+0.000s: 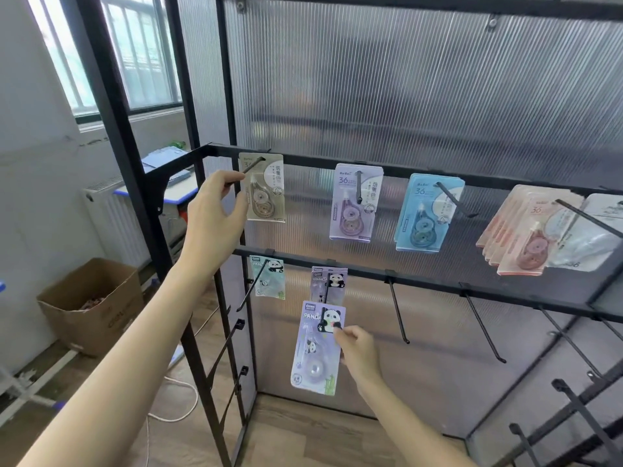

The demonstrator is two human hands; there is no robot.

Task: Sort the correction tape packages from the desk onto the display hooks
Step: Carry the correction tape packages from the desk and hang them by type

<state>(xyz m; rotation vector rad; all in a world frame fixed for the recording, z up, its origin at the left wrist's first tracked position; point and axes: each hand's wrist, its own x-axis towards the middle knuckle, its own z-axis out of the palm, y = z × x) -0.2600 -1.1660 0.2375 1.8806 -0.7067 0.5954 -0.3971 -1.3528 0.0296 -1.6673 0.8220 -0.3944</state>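
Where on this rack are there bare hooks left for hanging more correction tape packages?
On the lower rail, the hooks right of the purple panda package, which the right hand pinches, hang bare. The upper rail is crowded: beige, purple, blue and pink packages fill its hooks; the left hand grips the beige one's hook.

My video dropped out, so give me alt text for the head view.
Right hand pinches a purple panda package below its matching hook; left hand holds the tip of the beige package's hook.

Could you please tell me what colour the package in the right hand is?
Light purple package with a panda picture, seen in the head view.
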